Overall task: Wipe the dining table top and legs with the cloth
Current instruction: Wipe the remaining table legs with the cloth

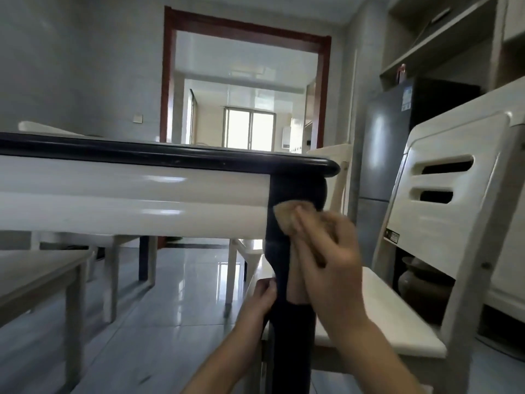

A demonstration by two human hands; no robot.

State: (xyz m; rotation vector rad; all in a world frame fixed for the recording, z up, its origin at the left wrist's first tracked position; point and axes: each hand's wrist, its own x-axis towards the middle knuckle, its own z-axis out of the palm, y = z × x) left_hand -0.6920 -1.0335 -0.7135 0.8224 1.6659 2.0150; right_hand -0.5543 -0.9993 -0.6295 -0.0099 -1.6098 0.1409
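I look from low down at the dining table, with its dark rounded top edge (170,156) and glossy cream apron (127,200). Its dark corner leg (279,260) stands right in front of me. My right hand (332,260) presses a tan cloth (287,220) against the upper part of this leg, just under the tabletop corner. The hand is blurred. Lower down, my left hand (262,294) grips the leg's left side.
A cream chair (443,211) with a slotted back stands close on the right, its seat touching the leg area. More cream chairs (65,277) sit at left and under the table. A grey fridge (389,143) stands behind. The tiled floor (176,302) is glossy.
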